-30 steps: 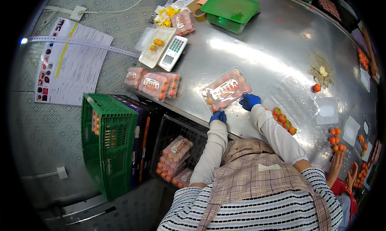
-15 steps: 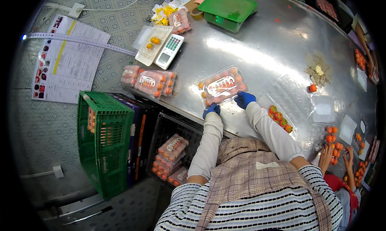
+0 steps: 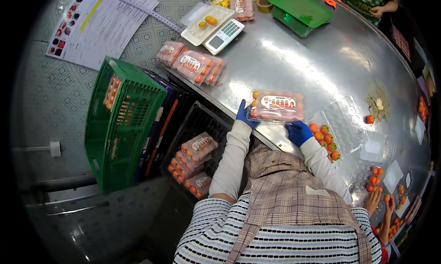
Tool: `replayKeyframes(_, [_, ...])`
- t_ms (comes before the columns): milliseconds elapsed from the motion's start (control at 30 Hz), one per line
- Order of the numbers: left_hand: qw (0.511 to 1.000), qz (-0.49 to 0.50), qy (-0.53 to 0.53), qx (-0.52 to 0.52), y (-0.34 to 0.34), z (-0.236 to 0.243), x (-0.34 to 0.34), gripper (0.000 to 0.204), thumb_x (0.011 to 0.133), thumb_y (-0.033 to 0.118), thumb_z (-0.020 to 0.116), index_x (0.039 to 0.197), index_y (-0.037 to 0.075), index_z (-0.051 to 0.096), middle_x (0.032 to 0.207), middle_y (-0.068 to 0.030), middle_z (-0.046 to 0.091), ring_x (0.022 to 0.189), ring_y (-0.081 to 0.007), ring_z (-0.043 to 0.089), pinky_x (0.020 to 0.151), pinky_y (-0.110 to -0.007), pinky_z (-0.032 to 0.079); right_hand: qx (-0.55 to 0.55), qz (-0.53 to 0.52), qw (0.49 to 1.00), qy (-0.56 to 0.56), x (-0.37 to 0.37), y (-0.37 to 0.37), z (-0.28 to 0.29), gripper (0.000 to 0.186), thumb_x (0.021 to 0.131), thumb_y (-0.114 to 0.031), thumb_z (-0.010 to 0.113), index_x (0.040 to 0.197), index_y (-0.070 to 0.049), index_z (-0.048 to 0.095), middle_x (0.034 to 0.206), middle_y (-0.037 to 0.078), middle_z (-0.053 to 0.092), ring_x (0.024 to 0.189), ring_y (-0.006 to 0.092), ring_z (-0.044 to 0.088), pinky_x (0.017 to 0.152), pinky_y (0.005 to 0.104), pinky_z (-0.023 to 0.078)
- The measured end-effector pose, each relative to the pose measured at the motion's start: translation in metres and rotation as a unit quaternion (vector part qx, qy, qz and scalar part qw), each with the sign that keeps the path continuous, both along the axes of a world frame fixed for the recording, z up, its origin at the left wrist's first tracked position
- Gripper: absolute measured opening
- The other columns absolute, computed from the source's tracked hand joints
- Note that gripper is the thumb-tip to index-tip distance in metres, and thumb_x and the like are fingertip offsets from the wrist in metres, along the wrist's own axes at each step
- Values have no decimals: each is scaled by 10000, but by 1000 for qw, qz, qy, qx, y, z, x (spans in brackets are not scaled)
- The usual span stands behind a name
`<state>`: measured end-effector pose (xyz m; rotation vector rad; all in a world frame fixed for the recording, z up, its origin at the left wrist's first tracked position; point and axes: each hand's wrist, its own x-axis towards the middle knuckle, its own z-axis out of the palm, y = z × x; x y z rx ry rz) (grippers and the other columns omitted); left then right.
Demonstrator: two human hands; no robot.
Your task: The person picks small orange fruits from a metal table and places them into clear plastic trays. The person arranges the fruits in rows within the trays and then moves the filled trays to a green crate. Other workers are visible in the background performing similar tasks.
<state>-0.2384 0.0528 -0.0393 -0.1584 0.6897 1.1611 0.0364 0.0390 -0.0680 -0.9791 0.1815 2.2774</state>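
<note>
Together, the left grip (image 3: 246,115) and right grip (image 3: 297,132) are holding the fruit pack (image 3: 278,108) by its left end and near edge, over the bench (image 3: 321,66); orange fruits (image 3: 328,138) are lying just right, other packs (image 3: 191,64) resting farther left.

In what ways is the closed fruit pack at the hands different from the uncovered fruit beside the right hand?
The closed pack is covered and bears a printed label; the uncovered fruit has neither over it. The closed pack's fruit looks mostly pinkish; the uncovered fruit is reddish with green patches. The left hand grips the closed pack's end; the uncovered fruit lies beside the right hand, ungripped. Both show several roundish fruits.
</note>
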Motion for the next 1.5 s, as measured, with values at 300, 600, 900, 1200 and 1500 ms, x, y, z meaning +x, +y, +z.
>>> replayKeyframes(300, [987, -9, 151, 46, -30, 12, 5, 476, 936, 402, 484, 1209, 14, 508, 1080, -164, 619, 922, -286, 630, 817, -399, 526, 106, 28, 993, -35, 17, -6, 53, 85, 822, -149, 569, 897, -108, 569, 911, 39, 626, 835, 211, 575, 720, 332, 460])
replayKeyframes(600, [868, 13, 496, 26, -127, 16, -40, 297, 908, 198, 555, 1119, -2, 618, 1030, -71, 644, 870, -127, 592, 798, -258, 472, 102, 136, 983, -61, -9, -30, 58, 52, 821, -135, 575, 867, -115, 562, 801, 31, 611, 706, 166, 577, 658, 301, 477])
replayKeyframes(900, [873, 18, 486, 34, -187, 6, -35, 491, 785, 10, 640, 1260, 14, 514, 1024, -63, 630, 890, -129, 596, 791, -258, 494, 98, 349, 918, -160, -12, -33, 23, 223, 853, -199, 609, 1017, -49, 597, 888, 88, 657, 787, 203, 645, 698, 297, 523])
replayKeyframes(1200, [839, 24, 542, 41, -173, 15, -32, 545, 736, -3, 677, 1256, 26, 516, 1043, -67, 632, 914, -142, 597, 802, -289, 506, 525, 300, 726, -328, 10, 22, -47, 327, 854, -224, 601, 1100, -10, 617, 957, 88, 648, 799, 142, 629, 682, 236, 509])
replayKeyframes(1500, [845, 64, 529, 57, -172, -34, -46, 511, 764, -36, 589, 1265, 30, 513, 1069, -68, 631, 901, -145, 612, 794, -283, 512, 273, 367, 847, -270, -8, 45, -19, 137, 785, -180, 593, 779, -57, 652, 595, 35, 568, 462, 123, 485, 428, 241, 370])
